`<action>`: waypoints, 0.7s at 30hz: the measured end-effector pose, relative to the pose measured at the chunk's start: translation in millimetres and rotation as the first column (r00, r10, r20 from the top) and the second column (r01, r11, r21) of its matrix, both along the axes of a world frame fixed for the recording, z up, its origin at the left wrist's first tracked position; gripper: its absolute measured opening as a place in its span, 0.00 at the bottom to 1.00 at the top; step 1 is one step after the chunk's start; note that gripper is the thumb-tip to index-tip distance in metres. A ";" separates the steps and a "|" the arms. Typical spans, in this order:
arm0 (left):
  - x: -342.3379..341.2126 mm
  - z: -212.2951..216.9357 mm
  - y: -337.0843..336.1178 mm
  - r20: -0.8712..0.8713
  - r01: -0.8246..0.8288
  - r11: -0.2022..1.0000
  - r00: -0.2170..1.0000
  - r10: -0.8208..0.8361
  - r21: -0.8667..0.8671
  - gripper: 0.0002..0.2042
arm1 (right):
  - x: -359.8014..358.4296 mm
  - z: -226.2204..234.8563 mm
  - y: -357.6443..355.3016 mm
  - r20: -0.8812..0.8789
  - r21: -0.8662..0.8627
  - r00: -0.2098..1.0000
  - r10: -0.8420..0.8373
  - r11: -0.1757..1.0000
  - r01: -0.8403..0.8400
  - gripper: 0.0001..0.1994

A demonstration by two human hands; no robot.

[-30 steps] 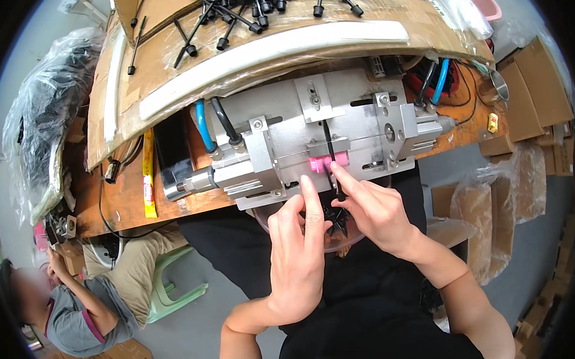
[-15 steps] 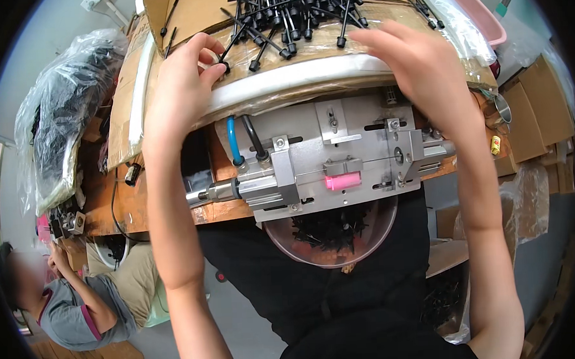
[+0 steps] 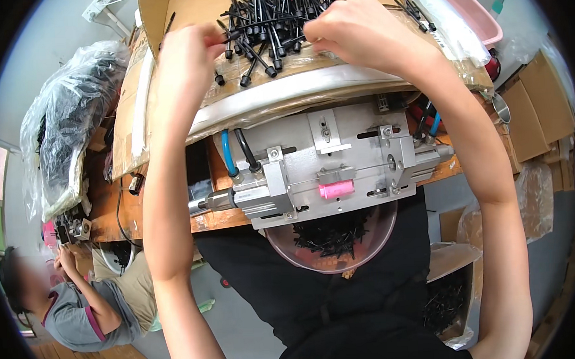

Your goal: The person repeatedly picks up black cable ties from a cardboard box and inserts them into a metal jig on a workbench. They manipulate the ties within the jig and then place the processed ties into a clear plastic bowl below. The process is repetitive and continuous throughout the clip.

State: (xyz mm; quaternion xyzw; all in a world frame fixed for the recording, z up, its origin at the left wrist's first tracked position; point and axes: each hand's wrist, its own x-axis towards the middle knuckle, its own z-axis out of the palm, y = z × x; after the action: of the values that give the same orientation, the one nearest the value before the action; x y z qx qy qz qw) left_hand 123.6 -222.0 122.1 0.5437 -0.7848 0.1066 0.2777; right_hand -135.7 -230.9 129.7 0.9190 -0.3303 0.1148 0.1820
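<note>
Thin black wands, each with a thicker collar at one end, lie in a heap (image 3: 274,26) on the cardboard at the far side. My left hand (image 3: 192,52) is at the heap's left edge, fingers pinched on a dark wand end. At the right edge, my right hand (image 3: 368,35) is closed with curled fingertips among the wands; whatever they grip is hidden. Below the hands sits a metal fixture (image 3: 301,195) with clamp blocks on both sides and a pink piece (image 3: 337,189) at its middle. Neither hand touches the fixture.
A clear bowl (image 3: 284,250) of black pieces sits below the fixture's near edge. White padding (image 3: 296,84) lines the cardboard's front. A bagged bundle (image 3: 72,105) stands left, and a seated person (image 3: 81,310) works beyond it. An open box (image 3: 455,262) is at lower right.
Both hands have moved farther away into the heap. The right hand has swung left and its fingers have curled in; the left hand has left the near wand end and risen.
</note>
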 end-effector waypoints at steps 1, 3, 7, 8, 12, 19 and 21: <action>2.5 1.8 15.8 0.066 0.024 0.989 0.998 -0.015 -0.143 0.06 | 1.9 7.0 1.3 -0.036 0.015 0.998 -0.059 0.998 0.059 0.12; -6.2 8.8 47.9 0.003 -0.072 0.983 0.997 0.072 0.167 0.07 | 4.7 11.4 1.5 -0.051 0.045 0.994 -0.095 0.994 0.097 0.12; -7.8 -1.7 61.6 -0.114 0.256 0.922 0.966 -0.232 0.291 0.12 | 17.3 1.7 -9.3 0.009 0.046 0.999 -0.044 0.998 0.043 0.07; -12.5 -3.8 65.2 -0.078 0.226 0.943 0.974 -0.213 0.244 0.13 | 23.8 1.3 -9.0 0.029 0.033 0.999 -0.032 0.999 0.031 0.06; -26.9 -10.3 82.4 -0.069 0.008 0.994 0.998 -0.001 0.107 0.13 | 18.0 24.2 -6.1 0.523 0.257 0.850 0.061 0.940 -0.226 0.08; -40.5 -18.6 156.0 -0.474 -0.042 0.998 0.879 0.060 0.049 0.08 | -52.6 52.9 42.6 0.889 0.412 0.408 -0.207 0.749 -0.519 0.26; -53.4 -47.9 191.1 -0.310 -0.011 0.996 0.951 -0.015 -0.084 0.16 | -71.7 37.6 50.0 0.951 0.297 0.275 -0.144 0.678 -0.672 0.23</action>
State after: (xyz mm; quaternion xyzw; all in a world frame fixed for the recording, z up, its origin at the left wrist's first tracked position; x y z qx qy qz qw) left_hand 70.2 -30.9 74.2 0.5407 -0.7267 0.0529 0.4204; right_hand -207.4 -180.9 167.4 0.7167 -0.2116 0.5248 -0.4076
